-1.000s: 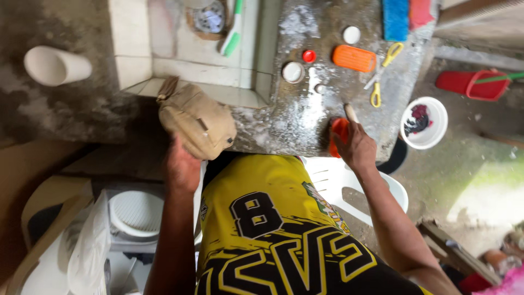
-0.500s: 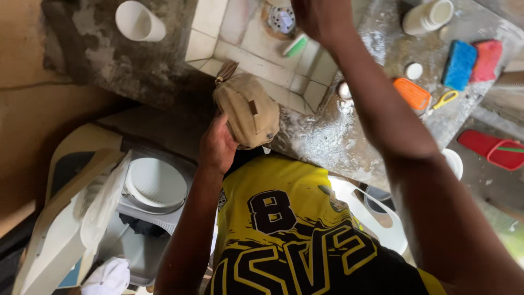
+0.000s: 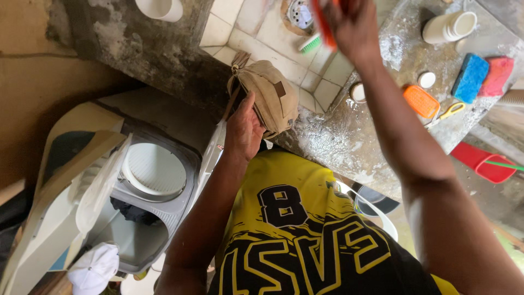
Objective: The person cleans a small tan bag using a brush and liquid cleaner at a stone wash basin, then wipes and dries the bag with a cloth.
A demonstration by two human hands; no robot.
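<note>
The left hand (image 3: 244,130) presses a tan cap (image 3: 268,94) against the edge of the wet concrete desk (image 3: 349,142), its fingers (image 3: 248,106) closed around the cap's lower side, thumb up along the fabric. The cap sits where the desk meets the tiled sink (image 3: 256,41), with a strap hanging off at its 10 o'clock. The right hand (image 3: 349,24) is raised over the sink at 12 o'clock, fingers wrapped around an orange brush (image 3: 323,22); the motion blurs it, so the bristle end cannot be made out.

In the sink lie a green-bristled brush (image 3: 309,43) and a round drain strainer (image 3: 299,12). At 2 o'clock from the cap, on the desk, rest an orange soap case (image 3: 421,100), yellow-handled scissors (image 3: 448,111), a blue sponge (image 3: 471,75) just beside a pink sponge (image 3: 498,75), and a white jar (image 3: 448,26) on its side. A red dustpan (image 3: 480,161) lies at 3 o'clock, below the desk. At 8 o'clock stands an open washing machine (image 3: 147,180) with a white cloth (image 3: 94,267) near its corner. The person wears a yellow and black jersey (image 3: 295,229).
</note>
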